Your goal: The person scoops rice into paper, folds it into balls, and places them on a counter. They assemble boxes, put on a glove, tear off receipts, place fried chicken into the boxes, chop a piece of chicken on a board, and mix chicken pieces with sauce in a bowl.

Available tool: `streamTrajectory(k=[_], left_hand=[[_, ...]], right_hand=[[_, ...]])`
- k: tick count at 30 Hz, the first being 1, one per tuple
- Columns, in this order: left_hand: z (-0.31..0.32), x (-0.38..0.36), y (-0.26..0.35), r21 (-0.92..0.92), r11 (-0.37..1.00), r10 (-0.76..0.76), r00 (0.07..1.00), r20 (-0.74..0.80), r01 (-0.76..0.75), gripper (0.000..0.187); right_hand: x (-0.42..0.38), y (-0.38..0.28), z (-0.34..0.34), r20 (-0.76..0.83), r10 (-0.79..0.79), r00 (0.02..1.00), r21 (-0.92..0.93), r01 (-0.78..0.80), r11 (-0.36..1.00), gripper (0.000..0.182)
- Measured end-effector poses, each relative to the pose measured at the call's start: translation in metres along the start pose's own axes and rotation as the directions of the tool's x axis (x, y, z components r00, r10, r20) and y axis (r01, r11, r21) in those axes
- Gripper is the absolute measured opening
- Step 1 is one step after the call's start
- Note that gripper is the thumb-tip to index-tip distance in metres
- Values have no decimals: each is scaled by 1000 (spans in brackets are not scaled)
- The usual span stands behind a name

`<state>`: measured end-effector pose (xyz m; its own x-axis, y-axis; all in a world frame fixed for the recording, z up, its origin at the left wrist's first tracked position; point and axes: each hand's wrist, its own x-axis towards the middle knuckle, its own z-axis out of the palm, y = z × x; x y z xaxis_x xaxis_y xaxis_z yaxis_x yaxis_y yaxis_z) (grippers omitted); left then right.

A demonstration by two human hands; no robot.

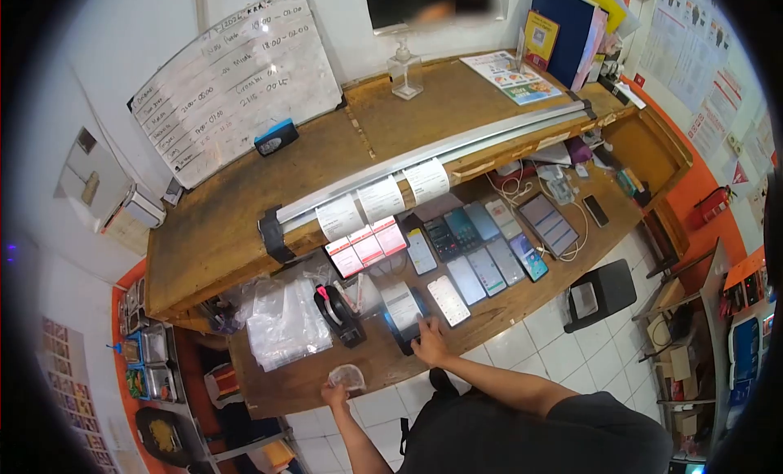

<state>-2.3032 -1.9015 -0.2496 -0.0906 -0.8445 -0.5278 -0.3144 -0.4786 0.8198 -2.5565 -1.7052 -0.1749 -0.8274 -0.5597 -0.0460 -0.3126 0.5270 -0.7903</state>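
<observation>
At the table's front edge, my left hand point(334, 393) is closed on the rim of a small clear plastic cup point(349, 378), whose contents I cannot make out. My right hand point(430, 342) rests with fingers apart on the near right side of a dark label printer point(396, 330). A white printed slip point(403, 306) lies over the printer's top, close to my right fingertips. Left of the printer stands a black tape dispenser point(338, 315). A lit white-screened phone point(448, 301) lies just right of my right hand.
Clear plastic bags point(281, 323) lie on the left. Several phones and a tablet point(548, 224) cover the table's right half. Paper slips point(381, 198) hang from the raised shelf point(326, 164). A black bin point(601, 295) stands on the tiled floor at right.
</observation>
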Motion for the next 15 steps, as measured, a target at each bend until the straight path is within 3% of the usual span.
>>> streamTrajectory(k=[2, 5, 6, 7, 8, 11, 12, 14, 15], left_hand=[[-15, 23, -8, -227, 962, -145, 988, 57, 154, 21], [-25, 35, 13, -348, 915, -202, 978, 43, 205, 19], [-32, 42, 13, -340, 920, -194, 980, 31, 193, 19], [-39, 45, 13, -475, 874, -131, 991, -27, 103, 23], [-46, 49, 14, -594, 805, -72, 993, -91, 4, 27], [-43, 9, 52, -406, 914, 4, 1000, 14, 2, 35], [-48, 10, 51, -386, 922, -5, 1000, -5, 2, 35], [-67, 7, 36, -186, 972, 144, 990, 6, -140, 37], [-70, -1, 32, -131, 984, 119, 992, -34, -122, 33]], right_hand=[[-6, 8, 3, 38, 1, 999, 41, -3, 999, 69], [-1, 8, -1, 7, 19, 1000, 98, -20, 995, 71], [-1, 6, -3, -38, 57, 998, 106, -53, 993, 70], [-1, 3, -4, -82, 55, 995, 149, -42, 988, 58], [2, 3, -4, -79, 62, 995, 168, -48, 985, 58], [8, 19, 6, -148, 129, 981, 122, -111, 986, 38], [10, 40, 24, -270, 54, 961, 157, -11, 987, 27], [5, 38, 9, -180, 84, 980, 287, -30, 958, 15], [-4, 36, 11, -162, 87, 983, 294, -36, 955, 15]])
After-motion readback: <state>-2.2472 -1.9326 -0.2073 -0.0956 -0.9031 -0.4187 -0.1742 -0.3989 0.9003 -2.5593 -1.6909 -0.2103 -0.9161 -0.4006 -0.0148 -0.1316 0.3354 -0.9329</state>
